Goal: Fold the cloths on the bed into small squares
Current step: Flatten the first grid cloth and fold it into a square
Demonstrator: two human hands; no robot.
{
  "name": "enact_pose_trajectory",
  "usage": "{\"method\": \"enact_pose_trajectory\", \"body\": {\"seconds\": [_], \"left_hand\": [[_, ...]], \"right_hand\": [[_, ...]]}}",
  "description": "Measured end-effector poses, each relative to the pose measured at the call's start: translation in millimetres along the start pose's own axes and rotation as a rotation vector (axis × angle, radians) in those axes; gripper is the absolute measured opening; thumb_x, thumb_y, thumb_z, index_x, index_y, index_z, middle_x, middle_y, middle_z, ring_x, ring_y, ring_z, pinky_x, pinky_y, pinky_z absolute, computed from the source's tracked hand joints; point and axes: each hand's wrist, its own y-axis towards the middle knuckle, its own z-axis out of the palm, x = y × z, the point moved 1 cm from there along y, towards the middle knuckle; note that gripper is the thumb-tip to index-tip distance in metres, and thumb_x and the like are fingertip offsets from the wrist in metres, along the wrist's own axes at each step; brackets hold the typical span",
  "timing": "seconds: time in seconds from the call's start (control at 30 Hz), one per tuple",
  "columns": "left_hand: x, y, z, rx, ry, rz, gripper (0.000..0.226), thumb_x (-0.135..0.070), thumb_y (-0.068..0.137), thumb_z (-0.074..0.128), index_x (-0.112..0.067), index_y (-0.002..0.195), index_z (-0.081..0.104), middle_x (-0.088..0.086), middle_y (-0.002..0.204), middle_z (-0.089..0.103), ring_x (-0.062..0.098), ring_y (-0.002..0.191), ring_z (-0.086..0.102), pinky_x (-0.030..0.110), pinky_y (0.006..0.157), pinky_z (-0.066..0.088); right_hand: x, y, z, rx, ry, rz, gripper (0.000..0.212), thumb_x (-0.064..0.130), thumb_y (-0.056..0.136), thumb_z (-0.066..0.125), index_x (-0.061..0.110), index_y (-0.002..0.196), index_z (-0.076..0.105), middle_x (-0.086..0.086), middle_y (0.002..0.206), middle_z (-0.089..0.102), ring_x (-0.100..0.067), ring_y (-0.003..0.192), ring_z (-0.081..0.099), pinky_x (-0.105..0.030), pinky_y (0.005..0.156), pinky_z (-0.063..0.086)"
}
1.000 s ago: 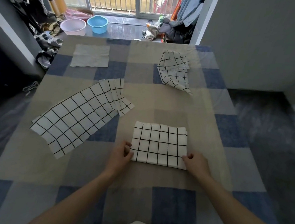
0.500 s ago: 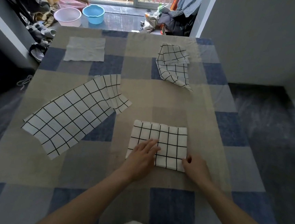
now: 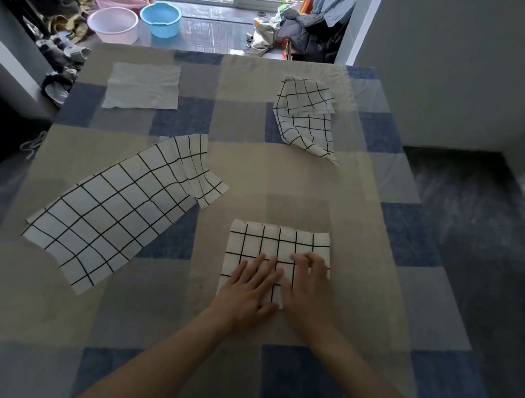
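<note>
— Hands first: where are they?

— Both on the folded checked cloth (image 3: 277, 247) near the front of the bed (image 3: 304, 183). The left hand (image 3: 249, 285) lies flat with its fingers (image 3: 260, 263) straight and spread over the cloth's near left part; the right hand (image 3: 306, 282) rests beside it, blurred, its fingers seemingly extended rather than pinching anything.

— Why flat like that?

— Probably to press the layers down and set the crease — flat palms would keep a soft fold from springing open.

— And the other cloths?

— A long checked strip (image 3: 120, 211) lies diagonally to the left, one end rumpled. A crumpled checked cloth (image 3: 306, 117) sits further back on the right, and a plain grey cloth (image 3: 144, 87) is spread at the far left. By my reading, those three are not yet folded small.
</note>
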Motion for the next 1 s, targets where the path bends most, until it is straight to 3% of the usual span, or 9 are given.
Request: {"method": "enact_pose_trajectory", "body": {"seconds": [0.2,0.3,0.4,0.47,0.57,0.63,0.73,0.83,1.0], "left_hand": [[-1.9,-1.3,-2.6,0.016,0.037,-0.013,0.08,-0.056,0.084,0.007,-0.019,0.155,0.001,0.0,0.163,0.005,0.02,0.148,-0.014,0.042,0.12,-0.01],[-1.5,-0.1,-1.2,-0.016,0.037,0.008,0.075,-0.055,0.09,0.019,-0.02,0.155,0.003,0.002,0.163,0.001,0.022,0.148,-0.015,0.042,0.117,-0.009],[0.3,1.1,3.1,-0.047,0.022,-0.009,0.076,-0.059,0.092,0.033,-0.021,0.155,0.016,0.002,0.162,0.014,0.019,0.149,-0.004,0.041,0.115,0.002],[0.6,1.3,3.6,-0.058,0.014,-0.008,0.076,-0.061,0.093,0.031,-0.022,0.155,0.014,0.0,0.163,0.007,0.015,0.148,-0.01,0.04,0.115,-0.001],[0.4,1.0,1.0,-0.044,0.011,0.007,0.075,-0.063,0.093,0.02,-0.029,0.154,-0.009,-0.007,0.159,-0.024,0.009,0.141,-0.032,0.037,0.116,-0.017],[-0.7,-0.3,-2.7,-0.015,0.022,0.0,0.075,-0.065,0.09,0.014,-0.032,0.153,-0.013,-0.01,0.155,-0.031,0.009,0.139,-0.037,0.036,0.115,-0.021],[-0.1,0.4,-2.9,-0.019,0.001,0.001,0.076,-0.065,0.088,0.013,-0.033,0.153,-0.011,-0.01,0.156,-0.029,0.007,0.139,-0.036,0.035,0.114,-0.022],[2.8,1.2,1.8,-0.045,-0.014,0.014,0.074,-0.062,0.092,0.022,-0.033,0.154,-0.006,-0.008,0.159,-0.022,0.006,0.139,-0.034,0.036,0.114,-0.019],[1.8,1.9,0.5,-0.028,-0.015,0.006,0.073,-0.061,0.094,0.026,-0.034,0.152,-0.009,-0.009,0.158,-0.024,0.007,0.14,-0.035,0.037,0.115,-0.018]], "right_hand": [[42.3,1.0,21.0,0.099,0.387,-0.121,0.03,0.016,0.093,0.043,0.017,0.122,0.046,0.003,0.132,0.03,-0.003,0.102,0.05,-0.013,0.083,0.049],[32.0,-1.1,28.7,0.074,0.268,-0.152,0.039,0.02,0.089,0.04,0.019,0.128,0.041,-0.001,0.139,0.026,-0.015,0.109,0.051,-0.023,0.084,0.053],[-6.4,-8.6,36.7,0.082,0.114,-0.176,0.047,0.024,0.09,0.047,0.022,0.135,0.036,-0.002,0.144,0.025,-0.023,0.126,0.043,-0.036,0.101,0.045],[-31.9,-16.2,39.3,0.103,-0.017,-0.197,0.053,0.023,0.09,0.048,0.023,0.14,0.033,-0.007,0.147,0.025,-0.025,0.133,0.036,-0.043,0.108,0.039],[-50.7,-22.6,31.8,0.105,-0.118,-0.197,0.052,0.019,0.09,0.043,0.02,0.142,0.037,-0.011,0.151,0.023,-0.023,0.137,0.028,-0.039,0.113,0.028],[-60.7,-28.0,21.5,0.079,-0.163,-0.17,0.048,0.018,0.091,0.039,0.016,0.139,0.039,-0.016,0.15,0.026,-0.028,0.133,0.032,-0.039,0.11,0.031],[-87.0,-42.4,3.0,0.054,-0.18,-0.004,0.049,0.019,0.09,0.034,0.014,0.138,0.039,-0.019,0.143,0.031,-0.035,0.122,0.042,-0.05,0.097,0.047],[-110.8,-58.6,-11.4,0.046,-0.218,0.089,0.054,0.012,0.084,0.032,0.007,0.137,0.039,-0.022,0.141,0.028,-0.04,0.118,0.04,-0.055,0.088,0.05],[-86.5,-34.7,-11.6,-0.058,-0.096,0.048,0.052,0.025,0.094,0.029,0.004,0.142,0.038,-0.017,0.151,0.025,-0.032,0.138,0.029,-0.053,0.11,0.033]]}}
